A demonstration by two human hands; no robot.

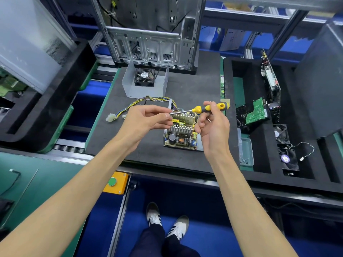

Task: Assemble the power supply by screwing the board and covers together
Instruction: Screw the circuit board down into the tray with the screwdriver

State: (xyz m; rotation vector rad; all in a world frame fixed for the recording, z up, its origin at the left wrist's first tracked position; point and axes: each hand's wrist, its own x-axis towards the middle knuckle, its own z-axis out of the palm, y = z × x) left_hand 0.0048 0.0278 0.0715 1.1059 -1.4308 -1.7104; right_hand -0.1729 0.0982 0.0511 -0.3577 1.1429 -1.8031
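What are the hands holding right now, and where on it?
A screwdriver: the right hand grips its yellow-black handle, and the left hand pinches the tip of the metal shaft.

Both hands raised, left hand (146, 119) pinching, right hand (213, 125) gripping

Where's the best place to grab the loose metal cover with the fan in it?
Take the metal cover by the top edge of its left upright wall, coming from above. The walls stand free as thin edges, while the fan fills the floor between them.
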